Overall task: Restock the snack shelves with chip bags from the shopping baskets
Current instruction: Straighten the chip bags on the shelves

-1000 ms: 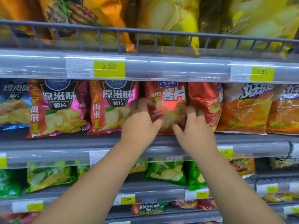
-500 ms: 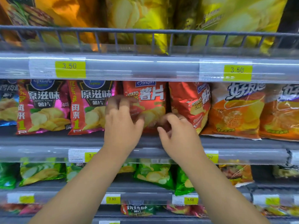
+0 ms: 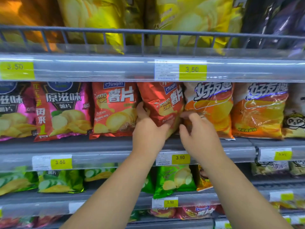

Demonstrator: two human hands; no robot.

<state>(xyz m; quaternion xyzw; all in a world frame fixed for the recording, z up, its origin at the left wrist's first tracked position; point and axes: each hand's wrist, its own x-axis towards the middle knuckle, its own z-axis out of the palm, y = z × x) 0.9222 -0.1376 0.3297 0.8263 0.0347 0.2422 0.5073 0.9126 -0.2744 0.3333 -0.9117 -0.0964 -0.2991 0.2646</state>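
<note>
Both bare forearms reach up from the bottom of the view toward the middle shelf (image 3: 105, 143).

Left hand (image 3: 149, 131): fingers wrapped round the lower left edge of a red chip bag (image 3: 160, 103), thumb on its front. It is gripping the bag.

Right hand (image 3: 198, 138): fingers curled at the bag's lower right corner, in the seam between it and the orange bag (image 3: 210, 111) beside it. Cannot tell whether it pinches the red bag or only touches it.

The red chip bag stands on the middle shelf, tilted, with its top leaning left. Its top sits just under the clear rail of the shelf above. Its printed face is turned partly to the right.

Neighbours on the same shelf:
- Just left, touching: an upright red bag (image 3: 114, 109) with the same print, face forward.
- Further left: pink bags (image 3: 63, 111), upright.
- Right of the orange bag: a second orange bag (image 3: 259, 111).

A yellow price tag (image 3: 180, 157) reading 3.50 sits on the shelf's front edge, between the two wrists.

Shelf below: green bags (image 3: 174, 179), one leaning forward over the edge.

Shelf above: a wire rail (image 3: 148, 33) runs along the front. Large yellow bags (image 3: 189, 19) stand behind it, blurred. Another 3.50 tag (image 3: 192, 70) is on its front strip.
</note>
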